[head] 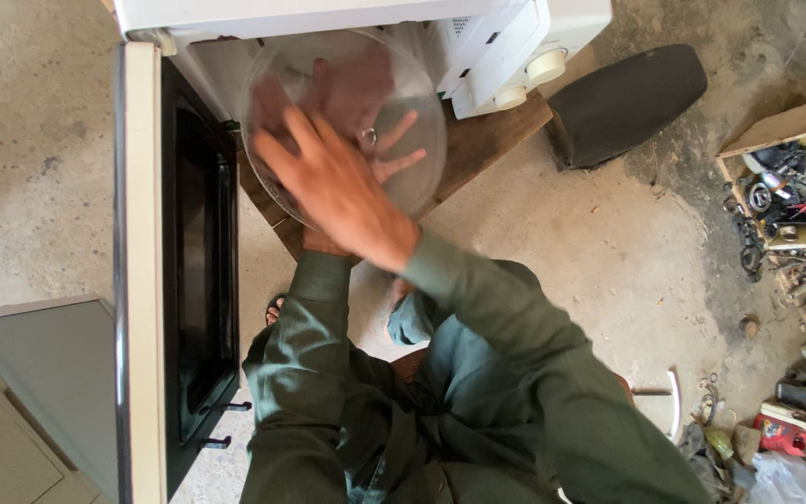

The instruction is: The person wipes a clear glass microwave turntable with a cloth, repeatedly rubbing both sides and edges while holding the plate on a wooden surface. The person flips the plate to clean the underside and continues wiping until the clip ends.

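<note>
Glass turntable plate (pixel 403 98): round, clear, held tilted in front of the open white microwave (pixel 515 47), above the wooden counter (pixel 492 140). Right hand (pixel 333 182): fingers spread flat on the plate's near face. Left hand (pixel 356 98): seen through the glass, fingers spread against the far face, ring on one finger. Microwave door (pixel 156 280): swung open at left. Floor (pixel 590 252): concrete; box of scrap parts (pixel 790 187) at right.
</note>
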